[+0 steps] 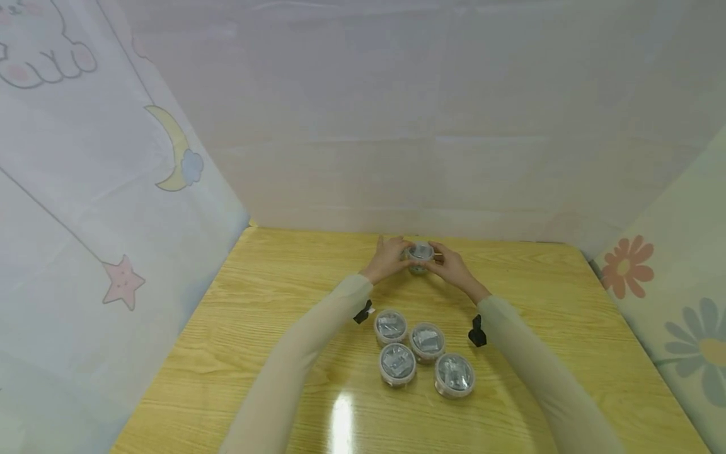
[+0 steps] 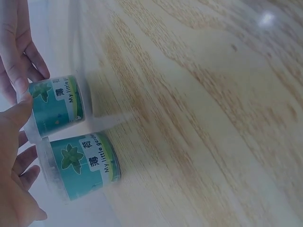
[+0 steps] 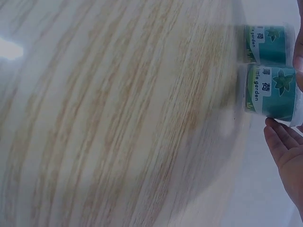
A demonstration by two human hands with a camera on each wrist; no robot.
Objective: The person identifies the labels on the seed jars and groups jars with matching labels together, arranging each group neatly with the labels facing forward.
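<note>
Two clear plastic tubs with green leaf-print "My little garden" labels stand side by side near the table's far edge. One tub [image 1: 420, 251] shows from above between the hands; in the left wrist view the nearer tub [image 2: 85, 165] and the farther tub [image 2: 56, 106] both face the camera. My left hand [image 1: 390, 257] curls round the left tub, its thumb reaching toward the other tub's rim. With thumb in front and fingers round the side, my right hand [image 1: 452, 266] grips the right tub [image 3: 272, 90]. From the head, the left tub is mostly hidden by my left hand.
Several similar lidded tubs stand grouped nearer the front: a back left tub [image 1: 391, 326], a middle tub [image 1: 427, 341], a front left tub [image 1: 397, 363] and a right tub [image 1: 454, 374]. The wooden table [image 1: 272, 315] meets a pale curtain [image 1: 397, 157] behind.
</note>
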